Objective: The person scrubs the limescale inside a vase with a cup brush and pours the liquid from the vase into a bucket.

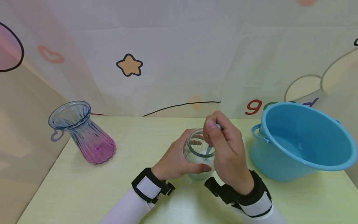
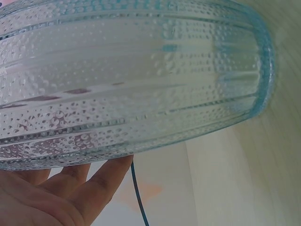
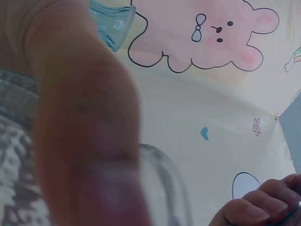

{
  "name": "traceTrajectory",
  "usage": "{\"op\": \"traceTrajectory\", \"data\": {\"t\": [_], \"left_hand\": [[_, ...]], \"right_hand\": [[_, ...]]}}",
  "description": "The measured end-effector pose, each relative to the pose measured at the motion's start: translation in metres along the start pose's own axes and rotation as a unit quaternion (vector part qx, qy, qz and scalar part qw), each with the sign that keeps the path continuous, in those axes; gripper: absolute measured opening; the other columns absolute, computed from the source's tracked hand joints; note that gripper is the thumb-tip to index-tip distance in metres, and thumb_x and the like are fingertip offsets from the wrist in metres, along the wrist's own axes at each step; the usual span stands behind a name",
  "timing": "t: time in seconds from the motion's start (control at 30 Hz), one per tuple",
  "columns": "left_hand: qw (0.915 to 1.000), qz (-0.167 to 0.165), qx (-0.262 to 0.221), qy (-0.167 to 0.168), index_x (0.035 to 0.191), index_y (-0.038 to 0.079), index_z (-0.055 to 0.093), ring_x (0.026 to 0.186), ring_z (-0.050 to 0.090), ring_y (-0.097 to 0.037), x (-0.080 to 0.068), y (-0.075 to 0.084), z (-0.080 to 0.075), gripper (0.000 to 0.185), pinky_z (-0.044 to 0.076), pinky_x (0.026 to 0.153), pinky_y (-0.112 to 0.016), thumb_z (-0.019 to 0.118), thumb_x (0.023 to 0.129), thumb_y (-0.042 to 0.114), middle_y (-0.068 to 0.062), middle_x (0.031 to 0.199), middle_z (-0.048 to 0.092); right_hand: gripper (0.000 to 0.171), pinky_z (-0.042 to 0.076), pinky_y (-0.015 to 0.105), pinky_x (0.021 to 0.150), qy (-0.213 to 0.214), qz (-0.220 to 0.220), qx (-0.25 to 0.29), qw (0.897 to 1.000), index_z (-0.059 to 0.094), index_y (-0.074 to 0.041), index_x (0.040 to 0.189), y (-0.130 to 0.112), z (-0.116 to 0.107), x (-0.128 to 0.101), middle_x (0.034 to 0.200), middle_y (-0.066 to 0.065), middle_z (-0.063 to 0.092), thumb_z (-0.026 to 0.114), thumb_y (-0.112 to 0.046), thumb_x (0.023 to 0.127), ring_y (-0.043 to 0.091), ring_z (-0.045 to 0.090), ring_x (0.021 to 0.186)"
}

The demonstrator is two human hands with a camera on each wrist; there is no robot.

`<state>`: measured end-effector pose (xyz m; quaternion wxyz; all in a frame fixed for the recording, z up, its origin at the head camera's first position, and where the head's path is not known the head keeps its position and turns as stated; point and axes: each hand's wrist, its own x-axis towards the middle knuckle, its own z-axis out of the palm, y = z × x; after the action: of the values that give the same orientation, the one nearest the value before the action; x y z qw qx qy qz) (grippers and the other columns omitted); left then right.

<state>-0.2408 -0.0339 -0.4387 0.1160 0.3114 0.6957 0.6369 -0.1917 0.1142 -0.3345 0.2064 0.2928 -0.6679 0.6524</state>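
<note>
My left hand (image 1: 174,157) grips a clear glass jar (image 1: 195,159) from the left, thumb across its near side. Raised dots and ribs cover the jar's wall (image 2: 141,94) in the left wrist view, with the left fingers (image 2: 101,188) behind it. Above the jar's mouth, my right hand (image 1: 227,149) pinches a thin tool (image 1: 208,150) with a bluish handle end. Its lower part reaches inside the jar; its tip is unclear. In the right wrist view, the blurred left thumb (image 3: 89,117) covers much of the jar, and curled right fingers (image 3: 258,207) show at lower right.
A ribbed glass vase (image 1: 95,143), blue above and pink below, stands at the table's left. A light-blue plastic bucket (image 1: 279,165) with a handle stands close to my right hand. Behind the pale table (image 1: 134,140) hangs a printed cloth backdrop (image 1: 179,62).
</note>
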Motion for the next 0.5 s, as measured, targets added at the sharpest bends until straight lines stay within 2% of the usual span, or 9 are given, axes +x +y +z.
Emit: {"op": "traceTrajectory", "data": {"t": [0.1,0.17,0.33,0.43,0.5], "left_hand": [[1.0000,-0.007,-0.002,0.003,0.144,0.039,0.044,0.118,0.062,-0.032,0.000,0.001,0.000,0.085,0.056,0.095,-0.057,0.091,0.075,0.021,-0.004,0.134,0.062],[0.9999,-0.010,-0.001,0.005,0.144,0.040,0.044,0.118,0.062,-0.029,-0.001,0.001,0.000,0.084,0.056,0.096,-0.058,0.091,0.075,0.022,-0.003,0.134,0.062],[0.9998,-0.017,0.013,0.004,0.144,0.040,0.043,0.117,0.061,-0.017,-0.001,0.001,0.000,0.084,0.057,0.096,-0.045,0.090,0.076,0.024,0.005,0.134,0.061],[0.9996,-0.019,0.020,0.003,0.145,0.040,0.042,0.117,0.061,-0.016,-0.001,0.001,-0.001,0.085,0.057,0.096,-0.039,0.090,0.076,0.025,0.008,0.133,0.061],[0.9996,-0.020,0.020,0.002,0.145,0.040,0.042,0.117,0.062,-0.016,-0.001,0.001,-0.001,0.085,0.057,0.096,-0.038,0.090,0.077,0.025,0.008,0.133,0.061]], "right_hand": [[0.026,0.032,0.029,0.061,0.004,-0.011,0.005,1.000,0.043,0.004,0.083,-0.005,-0.002,-0.002,0.071,0.002,0.036,0.035,0.000,0.107,0.017,0.037,0.065],[0.026,0.033,0.029,0.063,0.006,-0.018,0.006,1.000,0.044,0.003,0.083,-0.009,-0.003,-0.003,0.072,0.001,0.036,0.035,-0.001,0.107,0.016,0.038,0.067],[0.026,0.035,0.030,0.063,0.011,-0.045,0.010,0.999,0.045,0.000,0.082,-0.015,-0.003,-0.006,0.072,0.002,0.038,0.032,0.005,0.104,0.016,0.041,0.068],[0.026,0.034,0.031,0.061,0.012,-0.067,0.023,0.997,0.044,0.002,0.081,-0.014,-0.003,-0.006,0.071,0.003,0.038,0.029,0.010,0.101,0.016,0.041,0.067],[0.025,0.034,0.030,0.060,0.015,-0.067,0.026,0.997,0.044,0.001,0.081,-0.013,-0.002,-0.005,0.070,0.003,0.037,0.030,0.009,0.101,0.016,0.041,0.066]]}}
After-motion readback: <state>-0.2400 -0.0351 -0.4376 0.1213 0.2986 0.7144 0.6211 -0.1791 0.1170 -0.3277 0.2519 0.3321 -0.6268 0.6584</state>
